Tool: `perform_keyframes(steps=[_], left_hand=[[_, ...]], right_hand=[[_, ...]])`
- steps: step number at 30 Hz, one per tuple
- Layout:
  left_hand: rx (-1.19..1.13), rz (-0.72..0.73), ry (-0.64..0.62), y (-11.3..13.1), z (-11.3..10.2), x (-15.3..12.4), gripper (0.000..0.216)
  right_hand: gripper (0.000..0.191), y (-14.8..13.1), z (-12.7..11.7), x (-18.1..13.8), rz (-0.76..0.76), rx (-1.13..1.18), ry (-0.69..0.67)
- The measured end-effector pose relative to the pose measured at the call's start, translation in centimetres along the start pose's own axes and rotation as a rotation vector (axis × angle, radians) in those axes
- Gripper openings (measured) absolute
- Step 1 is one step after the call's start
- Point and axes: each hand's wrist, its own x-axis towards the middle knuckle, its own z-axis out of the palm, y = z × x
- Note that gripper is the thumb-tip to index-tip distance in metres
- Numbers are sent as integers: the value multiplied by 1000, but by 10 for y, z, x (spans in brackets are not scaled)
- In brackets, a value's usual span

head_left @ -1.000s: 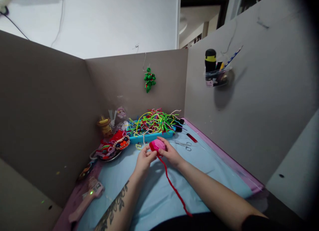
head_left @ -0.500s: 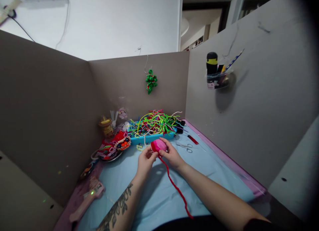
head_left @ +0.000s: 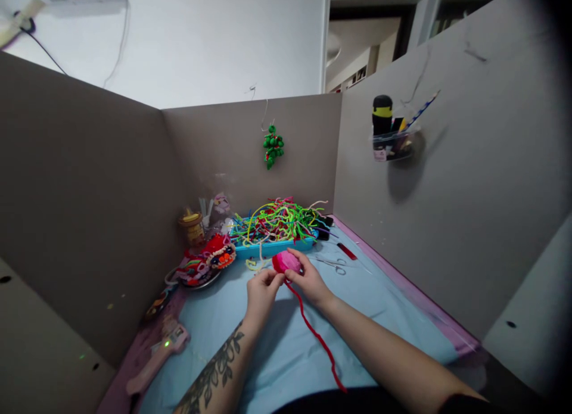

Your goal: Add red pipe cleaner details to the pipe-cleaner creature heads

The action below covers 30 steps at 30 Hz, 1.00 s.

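Observation:
Both my hands meet over the light-blue mat, a little in front of the blue tray. My right hand grips a round pink ball of wound pipe cleaner. My left hand pinches the red pipe cleaner where it joins the ball. The loose end of that red strand trails back toward me across the mat.
A blue tray heaped with several coloured pipe cleaners sits behind the hands. Scissors lie to the right, finished red and colourful crafts to the left, a pink glue gun at the near left. Cardboard walls enclose three sides.
The hands and pink ball hold nearly the same place. My left fingers have shifted slightly along the red strand, and the view has drifted a little.

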Motion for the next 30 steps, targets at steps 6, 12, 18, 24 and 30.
perform_keyframes(steps=[6,12,18,24,30], left_hand=[[23,-8,-36,0,-1,1,16],[-221,-259,-107,-5,0,9,41],[-199,-239,-73,-10,0,11,41],[-29,-98,-61,-6,0,6,26],[-61,-81,-67,-7,0,6,29]], right_hand=[[56,2,-2,2,5,16,-8],[57,9,-4,5,3,65,-4],[55,9,-4,3,6,42,9],[54,7,-4,2,-8,4,-8],[54,5,-5,2,-13,-10,-12]])
